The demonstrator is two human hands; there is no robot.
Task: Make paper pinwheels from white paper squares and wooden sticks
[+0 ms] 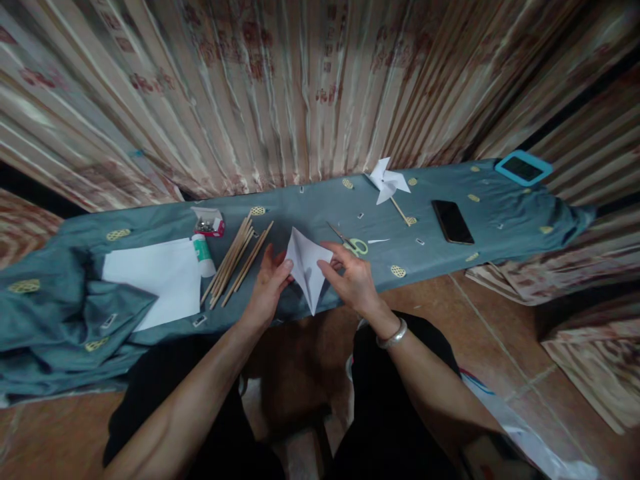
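Between both hands, over the front edge of the cloth-covered table, is a white sheet of paper [309, 267] with a crease down its middle, its corners pointing up and down. My left hand [270, 280] pinches its left corner between thumb and fingers. At the opposite corner my right hand [353, 275] grips the paper, thumb on top. Just beyond the right hand lie scissors [356, 247] with pale green handles. Several wooden sticks [233, 260] lie in a loose bundle left of the left hand.
A finished paper pinwheel [387, 181] on a stick lies at the back. Right of it are a black phone [453, 222] and a blue-framed device [523, 167]. At left are white sheets [165, 273], a glue stick [203, 255] and a small open box [209, 222] of metal pins.
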